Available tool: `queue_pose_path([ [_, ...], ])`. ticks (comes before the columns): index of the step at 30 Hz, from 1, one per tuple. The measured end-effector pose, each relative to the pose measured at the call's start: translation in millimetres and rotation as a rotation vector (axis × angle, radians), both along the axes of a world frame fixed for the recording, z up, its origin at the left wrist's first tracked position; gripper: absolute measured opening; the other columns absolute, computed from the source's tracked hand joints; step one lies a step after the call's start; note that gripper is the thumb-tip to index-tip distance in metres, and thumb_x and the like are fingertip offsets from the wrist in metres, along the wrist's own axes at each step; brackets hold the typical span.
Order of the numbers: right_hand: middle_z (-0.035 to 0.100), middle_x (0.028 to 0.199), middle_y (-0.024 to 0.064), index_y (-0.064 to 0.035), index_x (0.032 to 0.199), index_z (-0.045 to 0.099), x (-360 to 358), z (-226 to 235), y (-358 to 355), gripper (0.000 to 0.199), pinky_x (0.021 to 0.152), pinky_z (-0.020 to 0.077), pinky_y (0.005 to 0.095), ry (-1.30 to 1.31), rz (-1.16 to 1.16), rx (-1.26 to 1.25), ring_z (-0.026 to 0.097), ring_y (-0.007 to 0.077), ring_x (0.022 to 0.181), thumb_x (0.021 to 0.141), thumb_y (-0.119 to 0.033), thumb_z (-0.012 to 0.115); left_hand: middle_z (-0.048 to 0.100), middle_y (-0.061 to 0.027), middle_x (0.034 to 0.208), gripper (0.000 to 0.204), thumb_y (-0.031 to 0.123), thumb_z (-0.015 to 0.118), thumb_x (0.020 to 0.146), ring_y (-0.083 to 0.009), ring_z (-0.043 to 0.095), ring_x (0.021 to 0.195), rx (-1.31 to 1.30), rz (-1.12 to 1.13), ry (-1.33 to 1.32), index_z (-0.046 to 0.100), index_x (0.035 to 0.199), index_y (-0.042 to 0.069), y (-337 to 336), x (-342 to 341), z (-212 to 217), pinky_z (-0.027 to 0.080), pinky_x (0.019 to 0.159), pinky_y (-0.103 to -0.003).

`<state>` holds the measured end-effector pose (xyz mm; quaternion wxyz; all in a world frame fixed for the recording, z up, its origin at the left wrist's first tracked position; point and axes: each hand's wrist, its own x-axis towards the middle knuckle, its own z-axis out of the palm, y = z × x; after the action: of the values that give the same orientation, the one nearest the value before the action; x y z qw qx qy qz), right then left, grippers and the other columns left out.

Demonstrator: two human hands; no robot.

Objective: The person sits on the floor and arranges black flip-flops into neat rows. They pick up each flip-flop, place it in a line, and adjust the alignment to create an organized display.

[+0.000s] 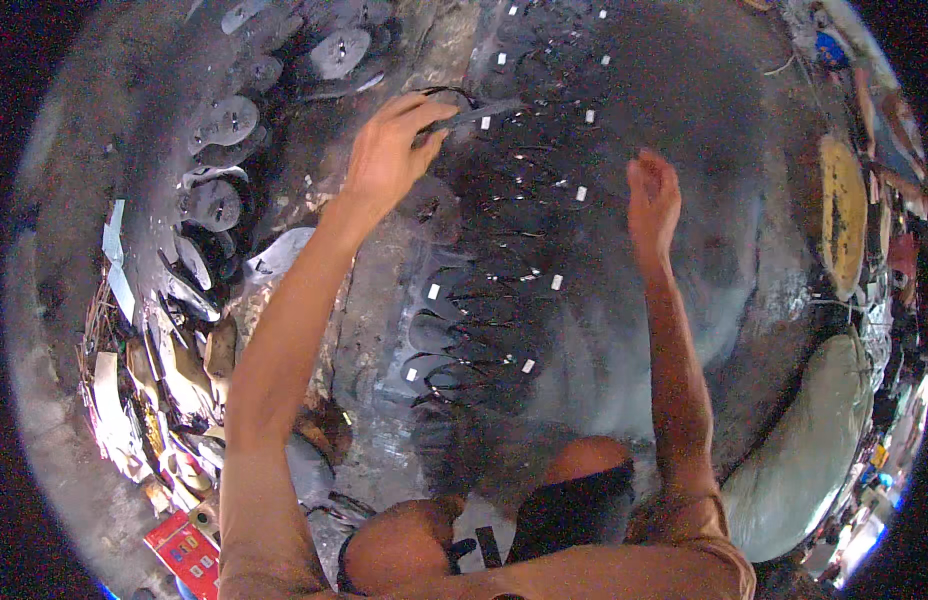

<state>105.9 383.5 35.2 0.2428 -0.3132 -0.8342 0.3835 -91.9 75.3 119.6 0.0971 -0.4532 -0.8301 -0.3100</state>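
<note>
My left hand (pixel 389 150) reaches to the upper middle, thumb and fingers pinching the end of a dark flip-flop (pixel 496 108). The flip-flop is seen nearly edge-on, above the far part of a long double row of black flip-flops (pixel 494 330). Their thin straps stand up, and small white tags mark some of them. Out to the right of the row, my right hand (pixel 654 200) hangs over the dark floor with its fingers curled together. Nothing shows in it, and it touches no flip-flop.
Grey soles and sandals (pixel 224 120) lie in heaps along the left. Below them are light scraps and footwear pieces (pixel 184 370) and a red printed card (pixel 184 550). To the right are a pale stuffed sack (pixel 804 450) and a long yellow spotted object (pixel 841 215).
</note>
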Motion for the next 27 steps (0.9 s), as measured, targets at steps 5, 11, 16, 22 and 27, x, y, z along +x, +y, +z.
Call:
queue_pose_path([
  [5, 0.074, 0.108, 0.0073, 0.0008, 0.124, 0.07, 74, 122, -84, 0.034, 0.086, 0.0575, 0.0355, 0.166, 0.222, -1.209, 0.069, 0.0166, 0.095, 0.106, -0.027, 0.067, 0.073, -0.0067, 0.108, 0.038, 0.009, 0.074, 0.076, -0.0281, 0.068, 0.098, 0.01, -0.102, 0.346, 0.078, 0.114, 0.008, 8, 159, 60, 0.056, 0.081, -0.043],
  [11, 0.074, 0.109, 0.0054, 0.003, 0.126, 0.067, 171, 113, -41, 0.032, 0.083, 0.0599, 0.0305, 0.129, 0.265, -0.848, 0.071, 0.0134, 0.097, 0.105, -0.02, 0.067, 0.071, -0.0065, 0.127, 0.035, 0.009, 0.077, 0.09, -0.0278, 0.07, 0.113, 0.072, -0.073, -0.208, 0.074, 0.124, 0.006, 3, 280, 72, 0.057, 0.098, -0.044],
  [16, 0.074, 0.113, 0.0062, 0.0025, 0.129, 0.066, 239, 116, -31, 0.031, 0.079, 0.0615, 0.0316, 0.15, 0.124, -0.892, 0.072, 0.0141, 0.099, 0.104, -0.015, 0.069, 0.071, -0.0128, 0.124, 0.045, 0.01, 0.079, 0.096, -0.0253, 0.07, 0.114, 0.367, 0.286, -1.086, 0.065, 0.138, 0.003, -24, 295, 70, 0.062, 0.091, -0.042],
  [22, 0.073, 0.118, 0.0077, 0.0027, 0.139, 0.058, 296, 90, -39, 0.04, 0.086, 0.0628, 0.0358, 0.215, 0.084, -1.035, 0.072, 0.0164, 0.102, 0.103, -0.012, 0.068, 0.072, -0.011, 0.119, 0.05, 0.01, 0.08, 0.094, -0.0229, 0.072, 0.105, 0.247, 0.096, -1.739, 0.061, 0.14, 0.0, -8, 310, 30, 0.067, 0.083, -0.041],
  [27, 0.072, 0.123, 0.0109, 0.0031, 0.146, 0.053, 354, 47, -50, 0.052, 0.093, 0.0608, 0.0395, 0.028, 0.099, -0.737, 0.071, 0.021, 0.111, 0.101, -0.014, 0.072, 0.073, -0.01, 0.114, 0.05, 0.009, 0.081, 0.093, -0.0204, 0.072, 0.1, 0.103, 0.089, -1.628, 0.061, 0.138, -0.004, -13, 350, 5, 0.068, 0.081, -0.039],
])
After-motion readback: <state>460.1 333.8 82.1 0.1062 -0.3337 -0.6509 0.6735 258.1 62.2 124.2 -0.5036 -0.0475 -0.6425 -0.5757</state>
